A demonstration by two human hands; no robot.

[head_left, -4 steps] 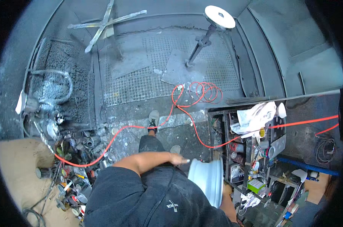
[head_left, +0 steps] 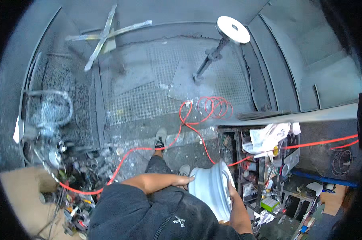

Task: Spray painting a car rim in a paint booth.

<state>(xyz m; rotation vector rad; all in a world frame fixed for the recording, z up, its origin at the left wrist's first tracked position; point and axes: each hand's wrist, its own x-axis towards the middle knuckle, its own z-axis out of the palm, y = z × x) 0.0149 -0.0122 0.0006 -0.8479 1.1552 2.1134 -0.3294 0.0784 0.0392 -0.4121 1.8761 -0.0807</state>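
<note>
A pale silver wheel rim is held on its side against my body, right of the middle. My left hand grips its left edge, with the fingertips partly hidden. On the opposite side, my right hand is wrapped over the right edge, and its thumb side shows. A red hose runs across the floor and passes behind the top of the rim.
A cluttered shelf rack stands close on the right, with crumpled white sheeting on top. Ahead are a round white-topped stand and a cross-shaped stand. Cans and debris lie at the left.
The rim has tilted and moved a little up and left. My left hand has come onto its edge; my right hand now shows on the other side. The whole view has shifted downward.
</note>
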